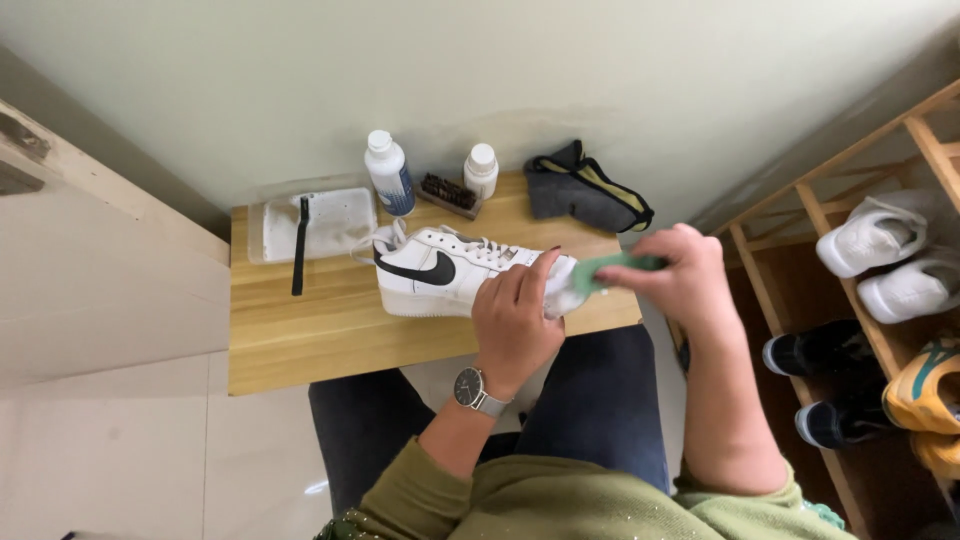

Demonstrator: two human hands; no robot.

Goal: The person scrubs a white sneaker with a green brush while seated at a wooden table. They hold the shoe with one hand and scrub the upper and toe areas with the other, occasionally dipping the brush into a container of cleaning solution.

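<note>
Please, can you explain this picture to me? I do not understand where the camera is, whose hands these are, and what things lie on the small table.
There is no machine here. One camera sits on a person's head and looks down, so you see their own arms and lap.

The left hand, with a wristwatch, steadies a white sneaker on a small wooden table. The right hand holds a green cloth at the shoe's end.

Also on the table: a white tray with a black brush lying across it, two white bottles, a small bristle brush and a dark folded cloth. A wooden shoe rack stands at the right.
</note>
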